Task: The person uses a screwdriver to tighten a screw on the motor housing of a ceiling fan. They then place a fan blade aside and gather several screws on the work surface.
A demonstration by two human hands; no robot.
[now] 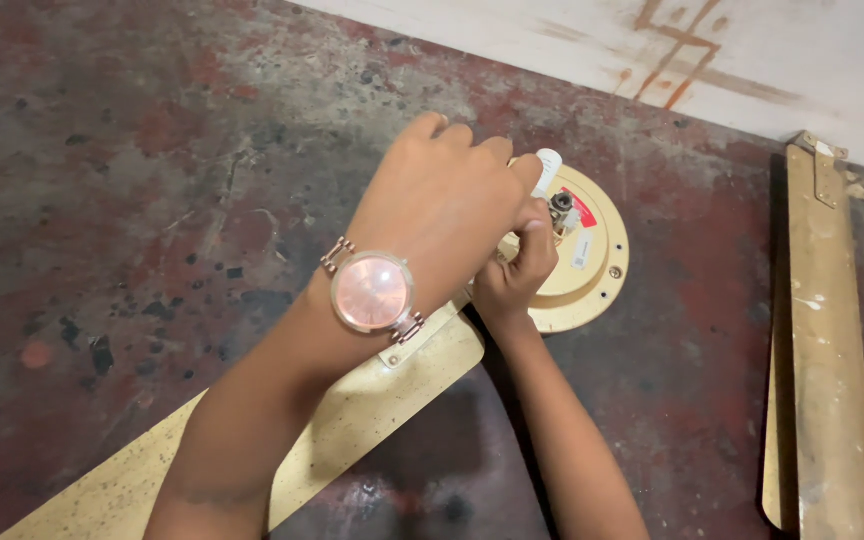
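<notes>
Here, both hands work at the hub of a cream-gold ceiling fan motor [592,262] lying on the floor.

The round motor housing rests flat on the worn, red-stained concrete floor [132,180], near the pale wall [572,30] at the top. The left hand [442,215], with a rose-gold wristwatch [370,292] on its wrist, is curled over the hub and pinches a small white piece [548,168] above the central shaft. The right hand [518,268] reaches in beneath it, fingers closed at the shaft; what it grips is hidden. A small red and white label [582,215] sits on the housing's face. One gold fan blade [352,420] runs from the motor towards the lower left, under the left forearm. Further loose blades [827,340] lie well apart at the right, beside orange marks [677,50] on the wall.
</notes>
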